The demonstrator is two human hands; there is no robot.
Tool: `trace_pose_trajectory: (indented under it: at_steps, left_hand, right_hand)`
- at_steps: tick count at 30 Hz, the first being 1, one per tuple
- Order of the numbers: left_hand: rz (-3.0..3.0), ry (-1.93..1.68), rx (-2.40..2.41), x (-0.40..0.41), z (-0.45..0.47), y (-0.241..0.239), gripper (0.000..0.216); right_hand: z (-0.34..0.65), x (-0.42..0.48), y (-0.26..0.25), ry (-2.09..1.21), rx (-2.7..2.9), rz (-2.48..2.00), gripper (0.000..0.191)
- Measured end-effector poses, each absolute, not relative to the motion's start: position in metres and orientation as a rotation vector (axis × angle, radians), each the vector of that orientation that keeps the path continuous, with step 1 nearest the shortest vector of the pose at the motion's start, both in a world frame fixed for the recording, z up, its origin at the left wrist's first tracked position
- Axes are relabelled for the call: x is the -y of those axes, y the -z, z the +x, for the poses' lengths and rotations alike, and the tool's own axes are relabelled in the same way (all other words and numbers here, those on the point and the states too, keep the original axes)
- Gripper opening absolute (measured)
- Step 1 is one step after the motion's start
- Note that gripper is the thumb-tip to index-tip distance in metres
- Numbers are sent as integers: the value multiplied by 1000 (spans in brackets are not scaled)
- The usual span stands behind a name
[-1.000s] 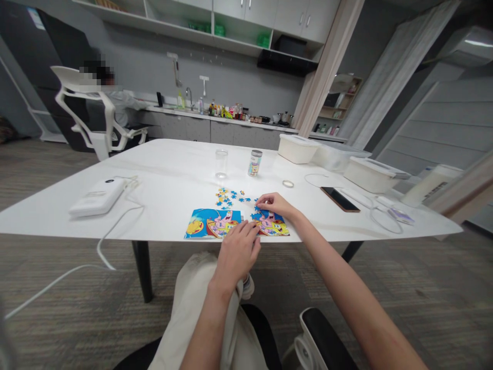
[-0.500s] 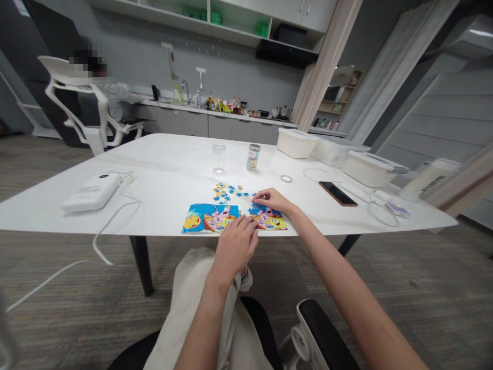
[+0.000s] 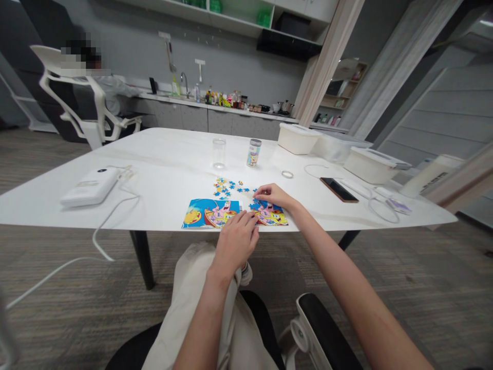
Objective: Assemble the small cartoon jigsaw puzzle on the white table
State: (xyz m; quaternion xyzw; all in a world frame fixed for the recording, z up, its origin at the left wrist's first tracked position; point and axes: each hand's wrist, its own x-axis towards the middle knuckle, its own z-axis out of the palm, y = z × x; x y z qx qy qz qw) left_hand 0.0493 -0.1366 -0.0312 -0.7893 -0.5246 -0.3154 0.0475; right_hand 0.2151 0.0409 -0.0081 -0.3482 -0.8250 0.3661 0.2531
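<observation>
A partly assembled jigsaw puzzle (image 3: 271, 213) with a yellow and pink cartoon scene lies at the near edge of the white table. Left of it is a picture card (image 3: 208, 213) with a matching scene. My left hand (image 3: 238, 234) rests with fingers stretched over the gap between card and puzzle, touching the puzzle's left side. At the puzzle's upper edge, my right hand (image 3: 272, 195) pinches a small blue puzzle piece (image 3: 254, 191), mostly hidden by the fingertips. Several loose blue and yellow puzzle pieces (image 3: 222, 189) lie scattered beyond the card.
Farther back on the table (image 3: 169, 174) stand a clear jar (image 3: 219, 153) and a cartoon-printed can (image 3: 253, 153), with a ring-shaped lid (image 3: 287, 174) nearby. A phone (image 3: 338, 189) and white boxes (image 3: 298, 139) are at right, a white power bank (image 3: 91, 188) at left. Another person sits at back left.
The camera has tilted slightly, so the table appears a little higher in view. Both hands stay at the same spots on the puzzle, with hardly any visible movement.
</observation>
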Motion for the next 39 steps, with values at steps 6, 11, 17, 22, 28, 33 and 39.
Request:
trace_pose_trajectory:
  at_steps: [6,11,17,22,28,33,39]
  left_hand:
    - [-2409,954,1603,137,49,32,29]
    - [-2412,953,1601,136,49,33,29]
    - [-2395,948,1596,136,49,32,30]
    - [-2406,946,1594,137,49,31,29]
    - [-2407,940,1595,137,49,32,30]
    - [-2406,943,1585,136,49,32,30]
    - [-2407,935,1586,136,49,32,30]
  right_hand:
    - [215,-40,9,-968,2278,-952,36]
    - [214,-39,8,-910,2309,-922,33]
    - [213,-39,9,-862,2320,-898,29]
    - [213,-42,12,-936,2247,-927,32]
    - [216,-46,14,-965,2182,-911,30]
    - [218,-47,15,-993,2234,-891,31]
    - [218,-46,13,-997,2250,-880,30]
